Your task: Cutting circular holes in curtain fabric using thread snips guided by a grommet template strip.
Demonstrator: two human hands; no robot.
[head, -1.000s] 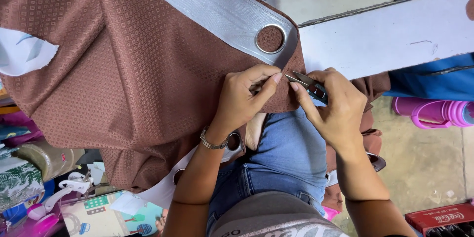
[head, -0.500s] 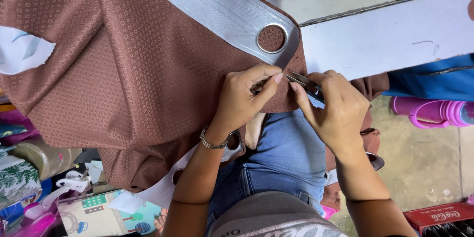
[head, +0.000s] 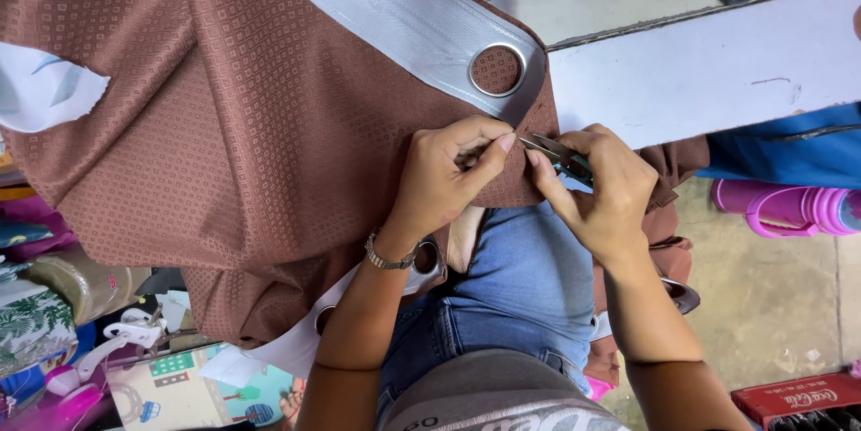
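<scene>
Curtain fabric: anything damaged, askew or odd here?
Nothing stands out. The brown curtain fabric lies draped and creased but untorn; its grey eyelet tape sits flat. The left hand pinches the edge, and the right hand holds small thread snips there.

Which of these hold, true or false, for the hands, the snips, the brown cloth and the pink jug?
1. The left hand pinches the edge of the brown cloth. True.
2. The right hand holds a sewing needle only. False: it holds small snips, tips pointed at the cloth edge.
3. The grey band on the cloth has round rings in it. True.
4. The pink jug stands on the table. False: it lies on the floor at the right.
5. The left wrist is bare. False: it wears a bracelet.
</scene>
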